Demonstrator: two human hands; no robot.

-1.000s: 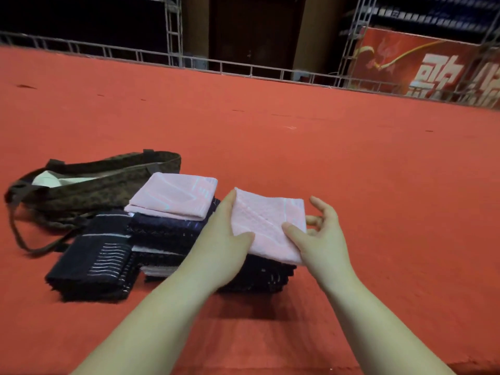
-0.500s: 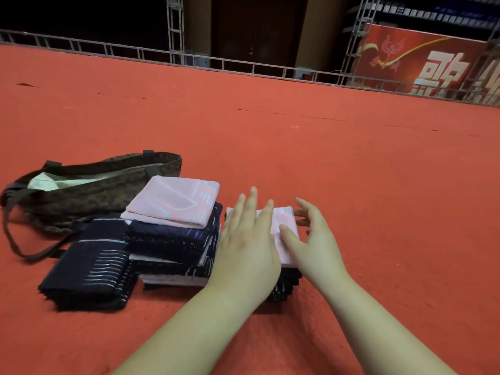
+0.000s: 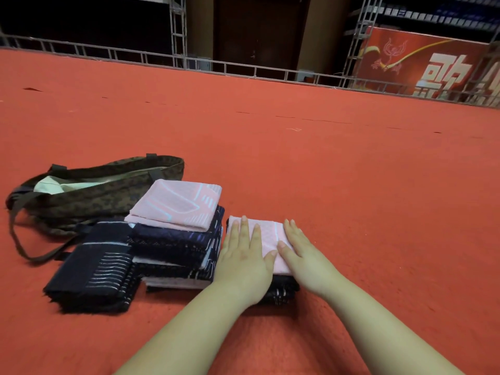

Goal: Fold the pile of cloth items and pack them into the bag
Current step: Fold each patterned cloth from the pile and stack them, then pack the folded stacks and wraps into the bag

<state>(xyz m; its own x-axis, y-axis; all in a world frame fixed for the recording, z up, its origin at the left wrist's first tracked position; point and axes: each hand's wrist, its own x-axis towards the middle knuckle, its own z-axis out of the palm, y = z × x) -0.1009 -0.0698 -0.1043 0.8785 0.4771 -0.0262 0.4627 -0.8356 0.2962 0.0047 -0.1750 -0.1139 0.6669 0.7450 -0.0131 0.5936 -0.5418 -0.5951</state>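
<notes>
Right of the tall stack of folded cloths (image 3: 176, 234), a folded pink cloth (image 3: 267, 239) lies on a low dark pile. Left hand (image 3: 243, 255) and right hand (image 3: 303, 253) press flat on it, fingers straight. Behind the stack lies the camouflage bag (image 3: 94, 190), open.

our left hand (image 3: 244, 255) and right hand (image 3: 303, 253) lie flat, palms down, side by side with fingers straight, thumbs nearly touching; both bare forearms reach forward.
</notes>
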